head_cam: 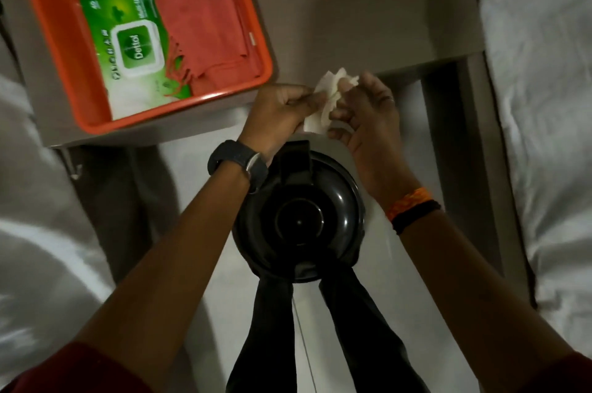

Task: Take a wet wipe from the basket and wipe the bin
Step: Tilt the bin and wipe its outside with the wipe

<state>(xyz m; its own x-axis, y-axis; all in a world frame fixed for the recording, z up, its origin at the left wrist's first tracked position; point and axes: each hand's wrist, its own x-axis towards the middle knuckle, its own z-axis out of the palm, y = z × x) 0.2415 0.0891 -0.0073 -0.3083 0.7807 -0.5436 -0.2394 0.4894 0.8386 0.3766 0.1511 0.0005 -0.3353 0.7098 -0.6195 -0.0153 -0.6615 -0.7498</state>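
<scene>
A white wet wipe (325, 98) is held crumpled between both hands, above the far rim of the bin. My left hand (282, 112) pinches its left side, and my right hand (368, 117) grips its right side with the fingers curled. The bin (299, 216) is round and black with a domed lid; it stands on the floor right below my hands. The orange basket (64, 50) sits on the table at the upper left. In it lie a green pack of wet wipes (128, 50), its flap closed, and a folded red cloth (205, 24).
The grey table (352, 2) spans the top, with a leg (448, 136) down the right side. White bedding (544, 104) lies to the right and white fabric (38, 232) to the left. My dark-trousered legs (352, 328) stand just behind the bin.
</scene>
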